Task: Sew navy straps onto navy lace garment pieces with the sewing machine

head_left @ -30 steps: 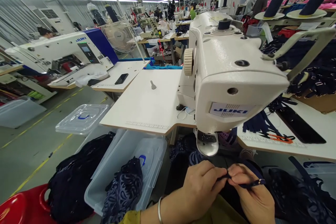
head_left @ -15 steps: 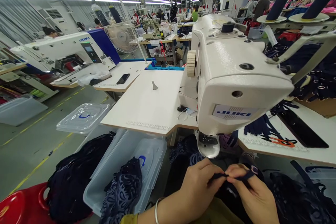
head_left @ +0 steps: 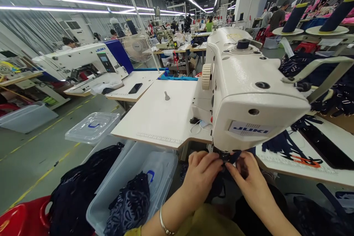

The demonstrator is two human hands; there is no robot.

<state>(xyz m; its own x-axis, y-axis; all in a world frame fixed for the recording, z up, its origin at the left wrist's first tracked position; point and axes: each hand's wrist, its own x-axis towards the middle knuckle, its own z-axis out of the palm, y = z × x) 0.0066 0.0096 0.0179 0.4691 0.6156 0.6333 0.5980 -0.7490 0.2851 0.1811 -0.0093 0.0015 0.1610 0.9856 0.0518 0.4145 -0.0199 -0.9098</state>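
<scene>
My left hand and my right hand meet right under the head of a white JUKI sewing machine. Both pinch a narrow dark navy strap between their fingertips at the machine's needle end. More dark fabric hangs from the strap between my wrists. A metal bangle sits on my left wrist. The needle and presser foot are hidden behind the strap and my fingers.
A clear plastic bin with navy lace pieces stands at lower left, its lid on the floor beyond. A red tub holds dark fabric. Orange-handled scissors and navy straps lie on the white table. Other people work at machines farther back.
Both hands have risen from my lap with the strap up to the machine's needle end. The view has tilted down a little.
</scene>
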